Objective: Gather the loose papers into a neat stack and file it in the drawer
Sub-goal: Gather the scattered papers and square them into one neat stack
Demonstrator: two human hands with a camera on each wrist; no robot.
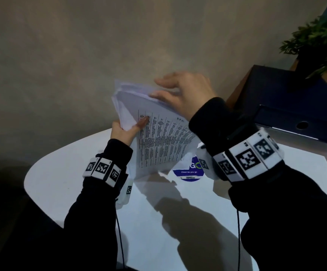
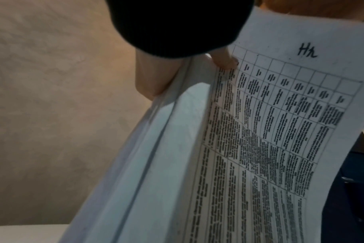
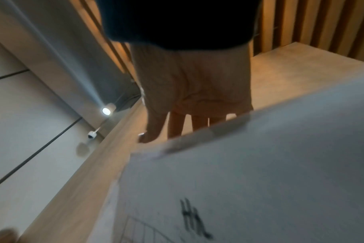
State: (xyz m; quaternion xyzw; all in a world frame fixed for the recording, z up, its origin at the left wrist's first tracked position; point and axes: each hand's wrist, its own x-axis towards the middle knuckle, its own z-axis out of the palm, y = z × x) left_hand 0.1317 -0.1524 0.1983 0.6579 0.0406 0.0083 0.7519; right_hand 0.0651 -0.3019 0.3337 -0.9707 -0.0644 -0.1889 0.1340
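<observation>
Papers (image 1: 158, 137) held above white table (image 1: 65, 173).

Left hand (image 1: 122, 132) pinches with its thumb; right hand (image 1: 186, 92) has straight fingers.

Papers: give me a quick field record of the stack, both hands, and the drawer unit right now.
papers: a stack held on edge above the white table, sheets fanned apart, not yet squared
top sheet: printed table, handwritten mark at its head
left hand: grips one side edge, thumb on the printed face
right hand: fingers straight, lying along the far edge of the stack
drawer unit: dark blue, right of the hands; no open drawer visible
filing: not yet done
</observation>
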